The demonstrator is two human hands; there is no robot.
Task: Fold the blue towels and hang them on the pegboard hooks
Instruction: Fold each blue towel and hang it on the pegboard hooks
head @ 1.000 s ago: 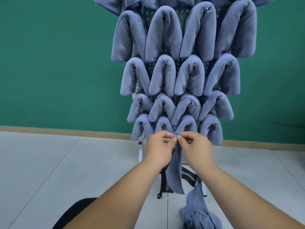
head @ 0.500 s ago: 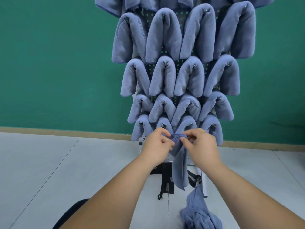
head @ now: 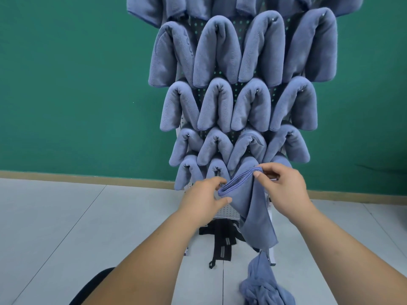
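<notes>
Wall: a flat green painted wall (head: 66, 84) fills the background.
Skirting: a tan skirting strip (head: 88, 179) runs along the wall's foot, where it meets the floor.
Floor: pale grey tiled floor (head: 55, 227) crossed by thin dark joint lines.
Straps: black webbing straps with grey stripes (head: 222, 245) hang in a bunch above the floor.
Dark shape: a black rounded object (head: 94, 285) at the bottom edge (too cropped to identify).
</notes>
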